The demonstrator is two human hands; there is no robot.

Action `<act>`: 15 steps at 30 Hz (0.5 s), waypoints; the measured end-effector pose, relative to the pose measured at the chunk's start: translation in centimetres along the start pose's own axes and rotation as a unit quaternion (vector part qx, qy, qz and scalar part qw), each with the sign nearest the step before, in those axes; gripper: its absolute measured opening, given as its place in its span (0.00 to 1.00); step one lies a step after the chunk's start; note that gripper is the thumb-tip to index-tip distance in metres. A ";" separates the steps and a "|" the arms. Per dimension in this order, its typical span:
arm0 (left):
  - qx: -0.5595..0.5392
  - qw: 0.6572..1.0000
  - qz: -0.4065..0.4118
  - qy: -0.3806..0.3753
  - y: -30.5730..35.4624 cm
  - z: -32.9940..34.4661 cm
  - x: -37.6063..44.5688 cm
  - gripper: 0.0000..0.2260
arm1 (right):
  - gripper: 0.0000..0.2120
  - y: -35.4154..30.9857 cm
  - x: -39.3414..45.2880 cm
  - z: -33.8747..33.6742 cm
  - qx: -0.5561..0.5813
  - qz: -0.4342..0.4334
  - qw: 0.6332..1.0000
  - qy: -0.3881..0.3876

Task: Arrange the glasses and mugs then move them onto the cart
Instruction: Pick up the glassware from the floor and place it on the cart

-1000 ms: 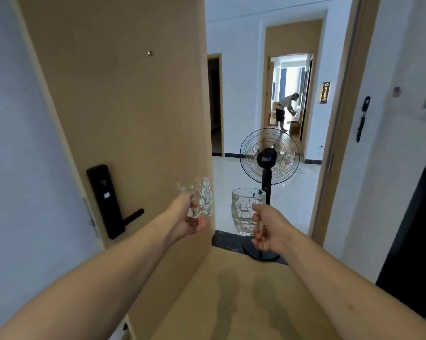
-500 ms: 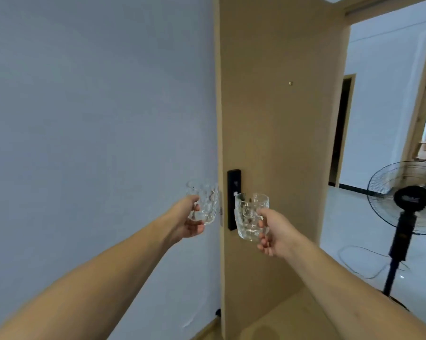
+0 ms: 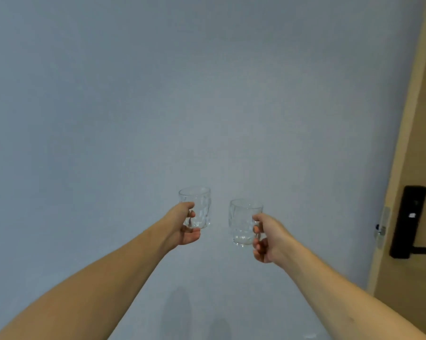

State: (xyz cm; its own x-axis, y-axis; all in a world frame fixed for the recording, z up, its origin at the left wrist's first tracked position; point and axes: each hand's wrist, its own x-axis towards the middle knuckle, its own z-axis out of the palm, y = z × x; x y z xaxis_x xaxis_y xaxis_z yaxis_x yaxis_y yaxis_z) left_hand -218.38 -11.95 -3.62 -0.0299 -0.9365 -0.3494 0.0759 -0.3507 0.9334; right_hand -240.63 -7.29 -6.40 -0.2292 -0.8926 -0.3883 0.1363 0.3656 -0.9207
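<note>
Glass in each hand, arms stretched out ahead of me at about chest height. My left hand [image 3: 186, 225] grips a clear dimpled glass [image 3: 197, 207], thumb over the near side and fingers curled underneath and behind it. My right hand [image 3: 268, 238] holds a clear mug [image 3: 242, 222] by its handle, fingers wrapped through and around it, so the body of the mug hangs to the left of my knuckles. Both vessels look upright and empty, near each other but apart, with a clear gap between them.

Beyond the hands is only a plain pale wall [image 3: 158, 94]. Off to the right of my right arm stands a wooden door [image 3: 415, 143] with a black lock and handle [image 3: 407, 222]. No cart is in view, so I judge I am mid-carry and have yet to face it.

Risk lies in that narrow gap: if my arms swing together as I turn, glass could knock against mug and chip. Smooth walls could slip through my left fingers. A wide right elbow could catch the door edge or handle.
</note>
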 end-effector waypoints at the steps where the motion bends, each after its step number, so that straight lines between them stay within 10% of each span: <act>1: -0.003 1.000 0.004 0.017 0.1 -2.7 -0.1 0.13 | 0.17 0.2 0.1 2.6 -0.008 0.001 1.000 -0.019; 15: -0.101 0.962 0.021 0.251 -1.0 -34.1 -4.7 0.12 | 0.15 1.7 -1.8 34.0 -0.130 0.016 0.961 -0.243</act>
State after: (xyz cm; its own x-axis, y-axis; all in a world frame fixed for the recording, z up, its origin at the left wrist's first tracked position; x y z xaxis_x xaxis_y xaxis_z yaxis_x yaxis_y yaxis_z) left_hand -184.37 -7.21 -5.72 0.4591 -0.8149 -0.3539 0.2595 -0.2580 0.9307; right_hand -207.20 -14.05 -6.01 0.2565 -0.8748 -0.4110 -0.1240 0.3920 -0.9116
